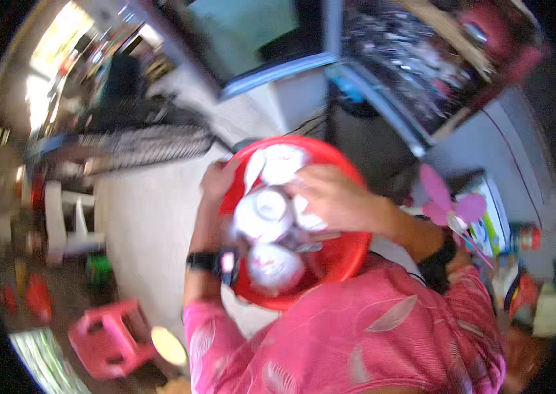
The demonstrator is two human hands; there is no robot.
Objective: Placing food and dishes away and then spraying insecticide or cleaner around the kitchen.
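Observation:
A red plastic basin [342, 266] is held in front of my body with several white bowls in it. One bowl [263, 216] lies bottom-up in the middle, its foot ring showing. A bowl with a reddish pattern [276, 266] lies nearer my body. At the far side is another white piece [283, 162], with what looks like a white spoon [254, 170] beside it. My left hand [219, 180] grips the basin's left rim. Reaching over the right side, my right hand [329, 199] has bent fingers on or just above a white bowl [307, 216]; blur hides whether it grips.
Ahead stand a dark-fronted cabinet [278, 74] and an open-looking case [406, 74] full of small items. A pink plastic stool [110, 340] and a white stool [71, 221] stand left. Pink fan blades [450, 202] and a box [492, 216] are at right.

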